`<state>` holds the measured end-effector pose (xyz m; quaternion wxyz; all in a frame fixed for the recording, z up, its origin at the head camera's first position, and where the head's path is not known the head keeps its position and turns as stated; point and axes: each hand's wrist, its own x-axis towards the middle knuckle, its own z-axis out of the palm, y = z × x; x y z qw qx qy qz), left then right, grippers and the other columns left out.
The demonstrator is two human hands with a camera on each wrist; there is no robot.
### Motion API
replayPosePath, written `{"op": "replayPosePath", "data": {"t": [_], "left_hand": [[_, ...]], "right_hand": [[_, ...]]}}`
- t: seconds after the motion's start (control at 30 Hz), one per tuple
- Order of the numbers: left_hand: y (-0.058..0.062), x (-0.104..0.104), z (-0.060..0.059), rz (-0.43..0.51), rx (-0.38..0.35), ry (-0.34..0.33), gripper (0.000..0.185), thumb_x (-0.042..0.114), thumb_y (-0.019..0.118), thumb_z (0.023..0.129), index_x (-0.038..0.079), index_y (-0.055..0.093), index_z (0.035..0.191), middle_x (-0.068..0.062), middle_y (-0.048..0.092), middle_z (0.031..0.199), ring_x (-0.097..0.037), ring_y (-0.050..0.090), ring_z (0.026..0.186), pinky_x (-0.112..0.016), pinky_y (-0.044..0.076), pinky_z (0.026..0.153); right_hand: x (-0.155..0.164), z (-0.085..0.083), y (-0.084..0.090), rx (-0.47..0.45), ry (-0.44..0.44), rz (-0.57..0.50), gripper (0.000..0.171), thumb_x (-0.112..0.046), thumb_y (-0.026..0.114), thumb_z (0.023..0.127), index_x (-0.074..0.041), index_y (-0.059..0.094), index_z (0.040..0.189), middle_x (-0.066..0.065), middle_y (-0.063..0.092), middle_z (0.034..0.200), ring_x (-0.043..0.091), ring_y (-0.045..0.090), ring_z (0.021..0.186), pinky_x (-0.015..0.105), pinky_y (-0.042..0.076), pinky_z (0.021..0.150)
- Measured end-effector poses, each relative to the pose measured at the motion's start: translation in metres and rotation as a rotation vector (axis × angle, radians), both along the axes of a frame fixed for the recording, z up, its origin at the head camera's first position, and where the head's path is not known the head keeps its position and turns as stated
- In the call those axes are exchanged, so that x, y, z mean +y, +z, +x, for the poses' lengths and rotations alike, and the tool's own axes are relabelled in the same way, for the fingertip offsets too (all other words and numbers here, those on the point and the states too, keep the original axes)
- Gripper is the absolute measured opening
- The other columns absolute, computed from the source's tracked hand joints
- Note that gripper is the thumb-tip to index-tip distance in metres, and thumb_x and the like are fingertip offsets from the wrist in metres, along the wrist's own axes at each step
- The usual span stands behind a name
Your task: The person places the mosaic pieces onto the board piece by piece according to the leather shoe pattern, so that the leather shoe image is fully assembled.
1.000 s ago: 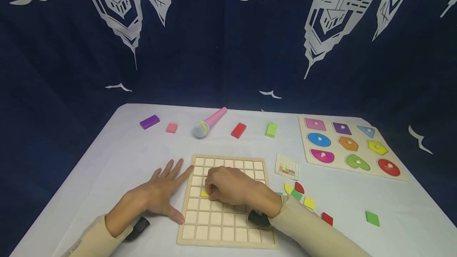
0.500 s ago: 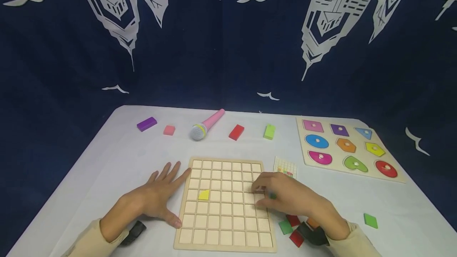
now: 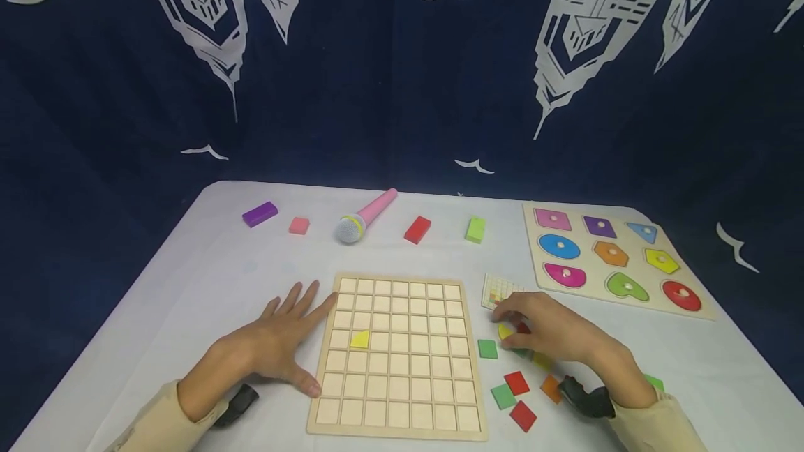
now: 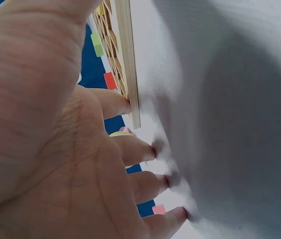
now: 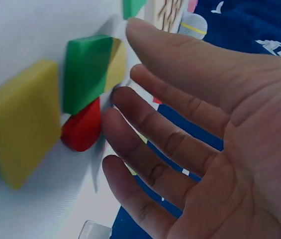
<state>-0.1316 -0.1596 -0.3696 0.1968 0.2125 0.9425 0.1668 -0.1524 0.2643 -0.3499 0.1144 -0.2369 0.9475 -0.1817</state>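
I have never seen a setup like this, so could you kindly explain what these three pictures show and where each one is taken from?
No machine here: a person works with two bare hands and wears three cameras. The wide picture comes from the head, looking down at a white table. The other two come from the wrists, each close to its own hand.

The left hand lies flat, fingers spread, against the edge of a wooden grid board, which holds one yellow piece. The right hand reaches into a cluster of small coloured tiles beside the board; its wrist view shows open fingers by a green tile, holding nothing.

Farther back lie a toy microphone, a few blocks, a shape puzzle and a pattern card.
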Motion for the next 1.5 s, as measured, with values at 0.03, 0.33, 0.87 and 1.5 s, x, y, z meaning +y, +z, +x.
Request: {"op": "replayPosePath", "data": {"t": [0.03,0.33,0.87,1.5], "left_hand": [[0.0002,0.0001,-0.0002,-0.002,0.001,-0.001,0.136,0.061,0.089,0.055,0.014,0.017,0.161,-0.024,0.003,0.166,-0.048,-0.002,0.152,-0.070,0.007,0.117],[0.0005,0.0009,-0.0003,-0.007,0.016,0.003,0.137,0.061,0.089,0.054,0.014,0.017,0.161,-0.024,0.003,0.166,-0.048,-0.001,0.152,-0.069,0.007,0.117],[0.0020,0.0026,-0.0014,-0.005,0.014,-0.020,0.137,0.061,0.088,0.056,0.014,0.015,0.161,-0.024,0.001,0.166,-0.049,-0.001,0.152,-0.070,0.007,0.116],[0.0060,-0.0036,-0.0056,0.108,0.055,-0.040,0.115,0.051,0.089,0.065,0.011,0.032,0.157,-0.020,0.027,0.159,-0.040,0.025,0.145,-0.061,0.027,0.116]], "right_hand": [[0.0005,-0.0001,-0.0008,-0.001,-0.007,0.009,0.039,-0.026,0.086,0.079,-0.015,0.071,0.113,-0.010,0.065,0.096,0.011,0.054,0.083,0.022,0.051,0.073],[-0.0007,0.0010,-0.0045,0.009,-0.091,0.074,0.040,-0.027,0.088,0.075,-0.017,0.070,0.109,-0.010,0.064,0.094,0.010,0.053,0.084,0.027,0.053,0.077],[-0.0036,-0.0010,-0.0039,-0.006,-0.099,0.071,0.030,-0.019,0.086,0.077,-0.016,0.068,0.101,-0.008,0.054,0.076,0.011,0.050,0.074,0.021,0.045,0.063],[-0.0066,0.0001,-0.0034,0.052,-0.082,0.021,0.016,-0.007,0.076,0.086,-0.016,0.077,0.099,-0.003,0.073,0.101,0.012,0.058,0.084,0.023,0.054,0.072]]}}
